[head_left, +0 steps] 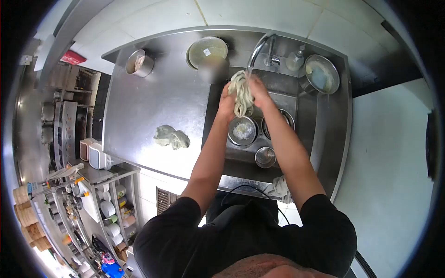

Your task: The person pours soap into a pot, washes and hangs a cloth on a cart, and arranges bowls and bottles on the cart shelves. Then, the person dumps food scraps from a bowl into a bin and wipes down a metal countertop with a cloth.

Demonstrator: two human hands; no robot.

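Observation:
A pale, wet cloth [240,92] hangs bunched between my two hands over the sink [282,99]. My left hand [226,103] is closed on its left side, and my right hand [257,91] grips it from the right, its fingers partly hidden by the cloth. Just above them curves the faucet [256,52], with its spout end close to the cloth. Below the cloth, a metal bowl [243,131] with whitish contents stands in the sink. Another round metal container [290,121] is partly covered by my right forearm.
A small metal cup [265,157] stands near the sink's front. Another crumpled cloth [172,137] lies on the steel counter [134,106]. Along the back are a metal pot [139,63], a round greenish lid [208,52], a soap bottle [295,58] and a steel bowl [322,74].

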